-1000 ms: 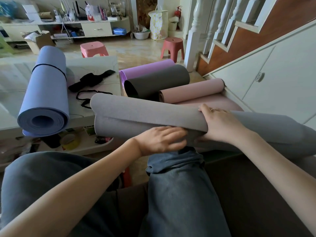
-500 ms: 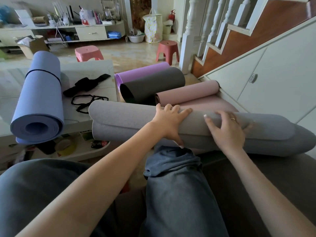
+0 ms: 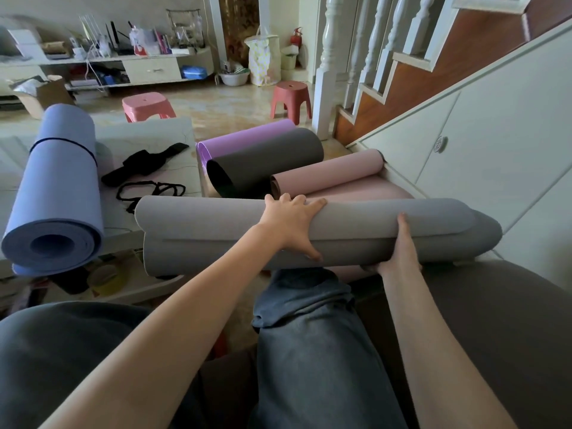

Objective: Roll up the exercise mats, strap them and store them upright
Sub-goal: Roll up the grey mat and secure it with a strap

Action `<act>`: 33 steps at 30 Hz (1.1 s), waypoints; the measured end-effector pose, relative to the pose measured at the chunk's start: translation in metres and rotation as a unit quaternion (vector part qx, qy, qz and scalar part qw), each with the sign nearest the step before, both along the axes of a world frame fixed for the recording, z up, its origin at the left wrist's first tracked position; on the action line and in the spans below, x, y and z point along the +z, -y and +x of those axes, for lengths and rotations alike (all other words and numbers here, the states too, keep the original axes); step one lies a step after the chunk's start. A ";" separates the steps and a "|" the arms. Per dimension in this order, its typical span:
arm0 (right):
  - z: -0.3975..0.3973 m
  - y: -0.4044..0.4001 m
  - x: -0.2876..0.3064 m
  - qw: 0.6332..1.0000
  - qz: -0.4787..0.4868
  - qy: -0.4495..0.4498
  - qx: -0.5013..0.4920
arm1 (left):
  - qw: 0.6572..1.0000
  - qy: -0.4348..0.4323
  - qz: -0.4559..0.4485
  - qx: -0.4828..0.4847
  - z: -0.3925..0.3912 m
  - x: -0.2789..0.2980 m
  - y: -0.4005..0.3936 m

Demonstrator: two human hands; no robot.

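A grey rolled mat (image 3: 210, 233) lies crosswise in front of my knees, its right end telescoped out. My left hand (image 3: 291, 224) grips it over the top near the middle, thumb on the near side. My right hand (image 3: 399, 252) holds it from below, thumb up the front and fingers hidden under the roll. A blue rolled mat (image 3: 58, 193) with a thin black band lies on the low table (image 3: 148, 134). Black straps (image 3: 145, 164) and a black cord (image 3: 148, 190) lie beside it.
Purple (image 3: 244, 139), dark grey (image 3: 269, 159) and pink (image 3: 328, 171) rolled mats lie on the floor beyond the grey one. White cabinet doors (image 3: 464, 140) under the stairs stand to the right. Two pink stools (image 3: 291, 97) stand farther back. My knees fill the foreground.
The grey mat has rolled up fuller and lifted. My left hand moved from its near side onto the top. My right hand went from the top to underneath it.
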State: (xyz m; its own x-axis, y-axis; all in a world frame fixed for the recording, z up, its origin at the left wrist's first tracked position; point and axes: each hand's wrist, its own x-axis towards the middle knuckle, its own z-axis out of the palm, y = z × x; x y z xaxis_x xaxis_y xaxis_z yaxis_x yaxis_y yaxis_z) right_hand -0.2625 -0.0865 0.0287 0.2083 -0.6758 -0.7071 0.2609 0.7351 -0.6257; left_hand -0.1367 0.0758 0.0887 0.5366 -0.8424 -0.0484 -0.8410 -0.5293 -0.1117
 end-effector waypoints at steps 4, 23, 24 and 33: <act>0.014 0.001 0.021 0.999 -0.047 -0.012 0.019 | 0.997 -0.050 -0.054 0.033 0.005 -0.002 -0.008; 0.145 -0.174 0.074 0.708 -0.610 0.135 0.328 | 0.555 -0.531 -0.543 0.339 0.068 0.040 -0.155; 0.145 -0.179 0.060 0.706 -0.601 0.131 0.352 | 0.564 -0.519 -0.548 0.337 0.069 0.041 -0.158; 0.136 -0.209 -0.031 0.675 -0.553 0.042 0.487 | 0.644 -0.363 -0.621 0.259 0.079 0.078 -0.173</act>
State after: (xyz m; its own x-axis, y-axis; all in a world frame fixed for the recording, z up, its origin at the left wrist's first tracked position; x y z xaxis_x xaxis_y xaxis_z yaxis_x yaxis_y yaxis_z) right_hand -0.1265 0.1227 -0.0020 0.9425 -0.2941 0.1590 0.0598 -0.3197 -0.9456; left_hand -0.0578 0.2486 0.1670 0.9775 -0.1890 0.0932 -0.1064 -0.0611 0.9924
